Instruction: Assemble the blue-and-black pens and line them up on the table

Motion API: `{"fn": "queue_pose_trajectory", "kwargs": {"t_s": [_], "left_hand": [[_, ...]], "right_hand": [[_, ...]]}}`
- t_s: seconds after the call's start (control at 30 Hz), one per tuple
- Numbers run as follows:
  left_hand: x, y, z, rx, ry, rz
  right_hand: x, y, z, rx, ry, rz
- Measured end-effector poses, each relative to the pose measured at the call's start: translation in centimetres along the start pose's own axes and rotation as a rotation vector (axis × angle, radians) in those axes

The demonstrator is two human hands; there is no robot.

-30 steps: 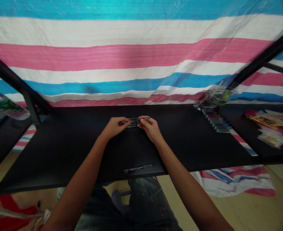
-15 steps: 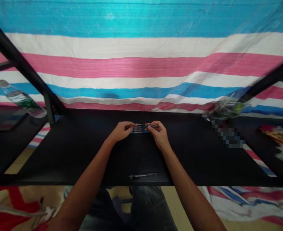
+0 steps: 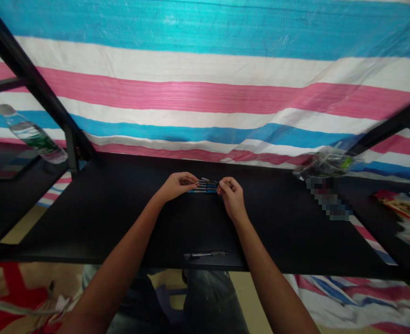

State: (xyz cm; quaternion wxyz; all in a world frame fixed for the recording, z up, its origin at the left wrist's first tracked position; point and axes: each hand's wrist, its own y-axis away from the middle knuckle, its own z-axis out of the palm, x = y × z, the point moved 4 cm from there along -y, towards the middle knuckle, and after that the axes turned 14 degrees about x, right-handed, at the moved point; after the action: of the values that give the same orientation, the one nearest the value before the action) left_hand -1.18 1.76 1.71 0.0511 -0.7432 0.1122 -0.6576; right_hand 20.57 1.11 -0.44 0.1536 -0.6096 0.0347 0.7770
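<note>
Several pens [image 3: 205,189], some blue and some dark, lie side by side on the black table, crosswise between my two hands. My left hand [image 3: 179,185] is closed round their left ends, with its thumb along the near side. At the far side of the row, one dark pen [image 3: 209,180] slants slightly, and my right hand [image 3: 233,195] pinches its right end between thumb and fingers. The fingertips partly cover the pen ends on both sides. Nearer to me, a single clear-and-black pen [image 3: 206,254] lies by the table's front edge, apart from both hands.
The black table [image 3: 121,222] has dark metal posts at both sides and a striped tarp [image 3: 191,97] behind it. Left stands a tilted-looking water bottle [image 3: 35,137]. At right are crumpled clear plastic [image 3: 326,163], a blurred-out patch and packets [image 3: 405,206].
My right hand has slid slightly right and turned the far pen to a slant, uncovering more of the row. My left hand stays at the left ends. The view has tilted a little.
</note>
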Motion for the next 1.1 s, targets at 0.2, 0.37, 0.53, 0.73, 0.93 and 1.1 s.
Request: {"fn": "queue_pose_trajectory", "kwargs": {"t_s": [0.2,0.37,0.53,0.73,0.93,1.1], "left_hand": [[0.1,0.0,-0.1,0.019,-0.065,0.047],[0.0,-0.1,-0.2,0.031,-0.122,0.090],[-0.1,-0.3,-0.5,0.061,-0.177,0.150],[0.2,-0.3,-0.9,0.134,-0.245,0.196],[0.1,-0.3,-0.9,0.137,-0.213,0.166],[-0.2,-0.4,-0.8,0.122,-0.211,0.171]], "right_hand": [[-0.4,0.1,0.1,-0.015,-0.010,0.002],[0.1,0.0,0.1,-0.046,0.002,-0.007],[0.8,-0.3,-0.1,-0.035,0.012,-0.030],[0.6,-0.2,0.2,-0.049,0.016,-0.023],[-0.1,0.0,0.5,-0.048,0.012,-0.020],[-0.4,0.0,0.5,-0.058,0.072,-0.091]]}}
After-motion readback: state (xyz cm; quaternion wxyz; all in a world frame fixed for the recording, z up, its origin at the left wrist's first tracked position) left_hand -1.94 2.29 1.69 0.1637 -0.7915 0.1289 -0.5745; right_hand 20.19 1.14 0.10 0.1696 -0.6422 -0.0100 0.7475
